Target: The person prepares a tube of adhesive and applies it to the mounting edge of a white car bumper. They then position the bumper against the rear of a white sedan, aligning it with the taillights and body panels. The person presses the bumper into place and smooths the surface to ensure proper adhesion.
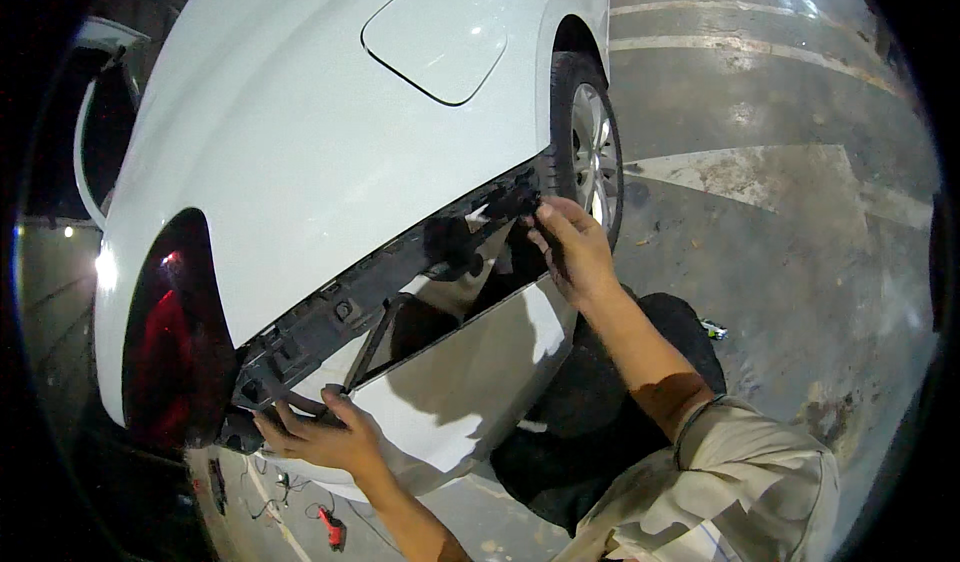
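A white car's rear corner fills the upper left, with a dark red tail light (pixel 165 352) at its end. Below the body panel runs a long black plastic bracket (pixel 345 307). The white bumper cover (pixel 450 392) hangs away from it, leaving a dark gap. My left hand (pixel 325 437) has its fingers spread at the bumper's edge, beside the bracket's lower end under the tail light. My right hand (pixel 575 247) is closed with bent fingers at the bracket's other end, by the wheel arch. Whatever its fingertips pinch there is too small to make out.
Right of the bumper stands the rear wheel (pixel 590 137) with a silver rim. A red tool (pixel 331 529) and thin cables lie on the floor at lower left. A small bright item (pixel 713 329) lies on the grey floor (pixel 790 272) beyond my right arm.
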The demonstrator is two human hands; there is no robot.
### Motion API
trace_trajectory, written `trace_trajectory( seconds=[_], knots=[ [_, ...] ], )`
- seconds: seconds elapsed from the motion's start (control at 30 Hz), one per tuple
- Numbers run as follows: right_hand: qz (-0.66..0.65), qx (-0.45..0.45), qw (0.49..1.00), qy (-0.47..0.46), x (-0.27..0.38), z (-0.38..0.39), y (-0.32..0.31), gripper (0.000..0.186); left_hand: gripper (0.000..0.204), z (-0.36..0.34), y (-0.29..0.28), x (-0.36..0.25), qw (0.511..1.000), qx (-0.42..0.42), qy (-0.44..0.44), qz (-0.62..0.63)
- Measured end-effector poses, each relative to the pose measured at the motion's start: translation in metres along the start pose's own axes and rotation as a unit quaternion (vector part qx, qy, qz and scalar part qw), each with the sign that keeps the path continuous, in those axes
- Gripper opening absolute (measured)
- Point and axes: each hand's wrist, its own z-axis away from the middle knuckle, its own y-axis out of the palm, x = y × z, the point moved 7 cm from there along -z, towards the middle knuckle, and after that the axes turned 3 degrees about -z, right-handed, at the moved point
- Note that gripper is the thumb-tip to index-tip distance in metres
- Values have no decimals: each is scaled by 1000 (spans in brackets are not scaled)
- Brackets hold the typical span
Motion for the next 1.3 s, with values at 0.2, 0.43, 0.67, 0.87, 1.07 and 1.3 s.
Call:
trace_trajectory(
  seconds=[0.2,0.43,0.67,0.87,1.07,1.3],
  knots=[
    [22,9,1000,-3,15,-12,-14,21,53,0,-6,-4,1000,-16,3,4],
    [401,-22,830,-387,46,12,13,14,50,3,-2,3,1000,-18,0,20],
    [502,42,640,-581,20,33,62,16,48,3,0,5,999,-18,-8,25],
    [494,42,654,-571,2,34,68,15,46,2,-3,3,999,-19,-8,46],
    [478,53,667,-568,-2,47,87,13,45,-2,-7,1,998,-18,1,60],
    [505,89,649,-562,-10,67,116,14,46,2,-7,5,995,-36,-8,90]
  ],
)
